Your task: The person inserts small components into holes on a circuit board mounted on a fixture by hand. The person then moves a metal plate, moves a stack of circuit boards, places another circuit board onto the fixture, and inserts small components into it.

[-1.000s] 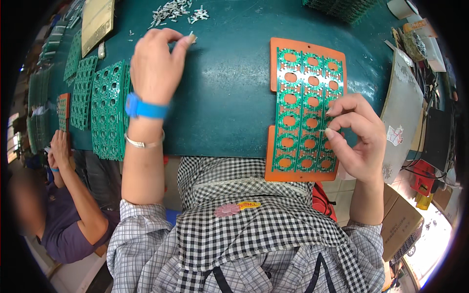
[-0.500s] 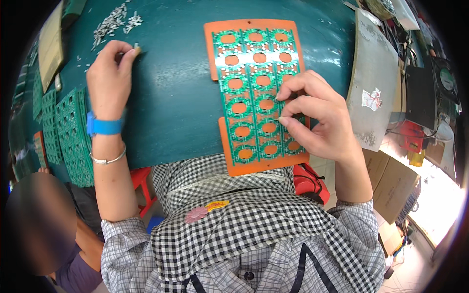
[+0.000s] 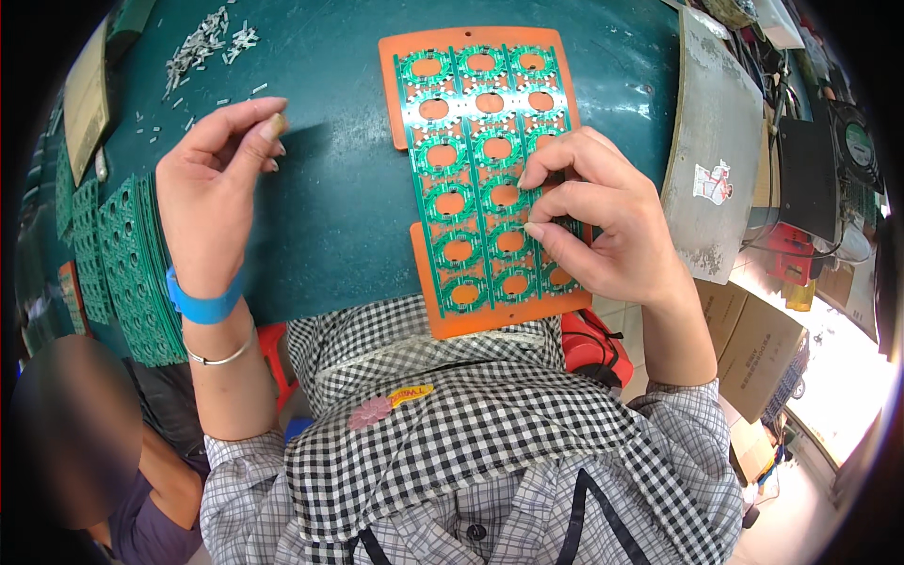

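Note:
A green circuit board panel (image 3: pixel 459 215) with rows of ring-shaped boards lies on an orange plate (image 3: pixel 400 71) before me. My right hand (image 3: pixel 603 221) is over the panel's right side, its thumb and a finger pinched close together at the middle column; whatever is between them is too small to make out. My left hand (image 3: pixel 212 174) hovers above the table left of the panel. Its thumb and index finger are slightly apart, with nothing visible between them. One small white piece (image 3: pixel 259 89) lies just beyond those fingertips.
Small white and grey pieces (image 3: pixel 200 49) lie heaped at the far left of the dark green table (image 3: pixel 330 188). Stacked green panels (image 3: pixel 132 268) stand at the left edge, near another person (image 3: pixel 160 480). A worn grey board (image 3: pixel 711 141) and a cardboard box (image 3: pixel 749 348) are to the right.
My left hand has come nearer and a little right, its thumb and index finger parting. My right hand stays at the panel, its pinch little changed. The whole view has shifted slightly.

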A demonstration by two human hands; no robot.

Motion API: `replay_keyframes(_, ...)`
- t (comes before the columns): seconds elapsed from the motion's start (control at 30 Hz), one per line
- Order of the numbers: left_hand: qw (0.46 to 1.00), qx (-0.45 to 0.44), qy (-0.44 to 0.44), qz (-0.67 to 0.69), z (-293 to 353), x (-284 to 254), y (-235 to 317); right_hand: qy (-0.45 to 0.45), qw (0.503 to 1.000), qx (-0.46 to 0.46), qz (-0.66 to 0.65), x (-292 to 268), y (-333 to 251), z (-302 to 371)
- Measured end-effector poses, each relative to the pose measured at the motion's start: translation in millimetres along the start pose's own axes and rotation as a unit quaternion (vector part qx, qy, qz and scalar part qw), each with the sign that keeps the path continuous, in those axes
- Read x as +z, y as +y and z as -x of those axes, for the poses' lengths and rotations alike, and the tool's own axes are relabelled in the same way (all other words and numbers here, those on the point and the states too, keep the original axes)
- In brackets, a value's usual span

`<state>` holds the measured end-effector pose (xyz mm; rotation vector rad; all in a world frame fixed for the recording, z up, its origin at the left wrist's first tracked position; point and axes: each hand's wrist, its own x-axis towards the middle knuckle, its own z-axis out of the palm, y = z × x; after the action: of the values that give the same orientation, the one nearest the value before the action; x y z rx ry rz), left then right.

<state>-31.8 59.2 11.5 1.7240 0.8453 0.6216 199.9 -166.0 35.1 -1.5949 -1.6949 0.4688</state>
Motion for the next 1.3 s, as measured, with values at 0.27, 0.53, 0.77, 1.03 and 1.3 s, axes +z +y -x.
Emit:
replay_keyframes(0.27, 0.997, -0.011, -0.059, 0.054, 27, 18, 23, -0.003, 1.000, -0.013, 0.017, 0, -2, -3)
replay_keyframes(0.53, 0.986, -0.022, -0.104, 0.128, 48, 38, 37, -0.030, 0.996, -0.039, 0.079, 5, -4, -5)
replay_keyframes(0.77, 0.983, -0.012, -0.138, 0.117, 54, 47, 39, 0.004, 0.996, -0.041, 0.076, 9, -4, -1)
replay_keyframes(1.03, 0.979, -0.019, -0.157, 0.131, 60, 55, 44, -0.055, 0.992, -0.036, 0.107, 6, -10, -1)
replay_keyframes(1.3, 0.978, 0.008, -0.185, 0.096, 65, 63, 52, 0.050, 0.998, -0.018, -0.046, 16, -28, -13)
